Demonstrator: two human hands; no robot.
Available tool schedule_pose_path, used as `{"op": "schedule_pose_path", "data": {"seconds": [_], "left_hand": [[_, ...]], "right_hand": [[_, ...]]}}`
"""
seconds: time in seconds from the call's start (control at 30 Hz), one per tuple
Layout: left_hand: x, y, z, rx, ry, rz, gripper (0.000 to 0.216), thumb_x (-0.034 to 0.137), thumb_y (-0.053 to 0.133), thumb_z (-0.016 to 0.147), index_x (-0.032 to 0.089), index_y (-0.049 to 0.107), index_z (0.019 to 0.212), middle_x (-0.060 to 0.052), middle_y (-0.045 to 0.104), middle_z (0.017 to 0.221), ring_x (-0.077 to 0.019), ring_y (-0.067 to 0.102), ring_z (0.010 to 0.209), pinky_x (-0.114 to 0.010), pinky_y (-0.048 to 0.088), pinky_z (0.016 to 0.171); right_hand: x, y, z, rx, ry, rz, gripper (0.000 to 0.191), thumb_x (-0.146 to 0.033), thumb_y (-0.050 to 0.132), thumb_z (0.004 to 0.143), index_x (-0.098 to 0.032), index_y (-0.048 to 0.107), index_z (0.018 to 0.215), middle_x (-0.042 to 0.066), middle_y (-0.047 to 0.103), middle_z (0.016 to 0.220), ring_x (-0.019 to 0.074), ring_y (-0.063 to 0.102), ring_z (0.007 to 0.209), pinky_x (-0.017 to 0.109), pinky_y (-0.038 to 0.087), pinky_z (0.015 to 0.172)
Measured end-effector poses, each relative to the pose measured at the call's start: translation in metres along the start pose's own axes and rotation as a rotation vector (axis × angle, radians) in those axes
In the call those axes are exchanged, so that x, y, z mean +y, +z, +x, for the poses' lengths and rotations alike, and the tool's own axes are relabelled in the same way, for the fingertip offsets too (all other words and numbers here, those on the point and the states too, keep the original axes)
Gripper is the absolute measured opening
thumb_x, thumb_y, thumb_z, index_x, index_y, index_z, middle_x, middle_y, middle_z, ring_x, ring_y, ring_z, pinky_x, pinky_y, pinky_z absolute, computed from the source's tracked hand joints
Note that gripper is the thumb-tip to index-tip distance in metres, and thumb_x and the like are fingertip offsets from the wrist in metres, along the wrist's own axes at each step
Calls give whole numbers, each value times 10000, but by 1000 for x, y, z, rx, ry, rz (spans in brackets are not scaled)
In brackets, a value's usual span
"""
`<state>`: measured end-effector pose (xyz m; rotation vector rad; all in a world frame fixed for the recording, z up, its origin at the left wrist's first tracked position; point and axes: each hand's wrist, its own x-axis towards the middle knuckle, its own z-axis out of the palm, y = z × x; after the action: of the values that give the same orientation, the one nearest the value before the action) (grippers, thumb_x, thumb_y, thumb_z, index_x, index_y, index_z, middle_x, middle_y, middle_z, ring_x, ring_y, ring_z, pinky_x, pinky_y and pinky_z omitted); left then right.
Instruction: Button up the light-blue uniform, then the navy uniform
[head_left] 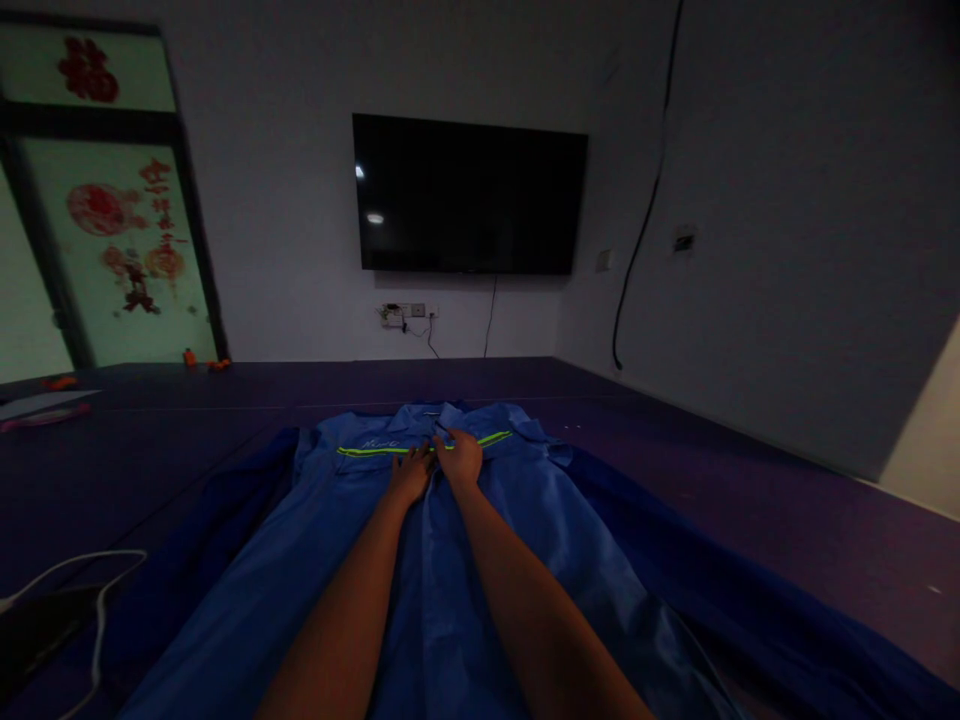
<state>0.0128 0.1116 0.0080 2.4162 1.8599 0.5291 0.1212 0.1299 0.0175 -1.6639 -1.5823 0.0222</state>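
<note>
A blue work jacket (540,510) lies spread out on its back, its collar at the far end and its darker sleeves stretched to both sides. A yellow-green stripe (367,452) crosses its chest, with small pale lettering above the left part. My left hand (411,474) rests on the chest beside the front placket, fingers apart on the cloth. Just right of it, my right hand (460,460) has its fingers drawn together at the front edge below the collar (429,414). The exact fingertip hold is hard to see in the dim light.
The jacket lies on a dark purple floor-like surface (712,450). At left are a white cable (101,600) beside a dark object and a pale flat item (45,402). Small orange objects (217,365) sit near the door (120,250). A television (472,195) hangs ahead.
</note>
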Motion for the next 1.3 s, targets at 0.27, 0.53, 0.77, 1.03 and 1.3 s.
{"op": "schedule_pose_path", "data": {"seconds": [0.27, 0.53, 0.77, 1.03, 1.3], "left_hand": [[-1, 1, 5, 1, -9, 17, 443, 344, 301, 880, 289, 336, 1318, -85, 311, 1403, -285, 309, 1265, -561, 199, 1008], [5, 2, 14, 50, -116, 16, 439, 373, 301, 869, 256, 404, 1279, -78, 488, 1275, -276, 395, 1201, -533, 230, 1008], [4, 3, 14, 63, -103, -34, 425, 341, 323, 869, 243, 413, 1272, -75, 501, 1265, -264, 405, 1195, -525, 230, 1011], [-3, 7, 20, 107, -95, -190, 389, 242, 358, 863, 231, 452, 1241, -66, 508, 1265, -221, 429, 1187, -479, 219, 1032], [-3, 11, 23, 77, -35, -186, 417, 222, 372, 855, 180, 412, 1268, -130, 510, 1247, -254, 419, 1193, -536, 127, 1037]], "right_hand": [[18, 18, 13, -61, 83, 248, 391, -104, 399, 763, -171, 534, 1123, 47, 654, 979, 144, 600, 892, 211, 438, 758], [25, 24, 20, -92, 98, 280, 395, -81, 407, 692, -134, 608, 1027, 53, 679, 898, 157, 621, 824, 219, 459, 730], [28, 26, 24, -137, 82, 302, 305, -120, 423, 715, -170, 663, 896, 40, 691, 874, 156, 627, 793, 204, 451, 707], [30, 31, 25, -115, 72, 331, 275, -193, 445, 746, -169, 657, 919, 50, 683, 920, 170, 615, 845, 230, 447, 744], [36, 43, 27, -55, 22, 382, 224, -208, 488, 730, -173, 663, 866, 42, 684, 882, 166, 614, 827, 222, 447, 720]]}}
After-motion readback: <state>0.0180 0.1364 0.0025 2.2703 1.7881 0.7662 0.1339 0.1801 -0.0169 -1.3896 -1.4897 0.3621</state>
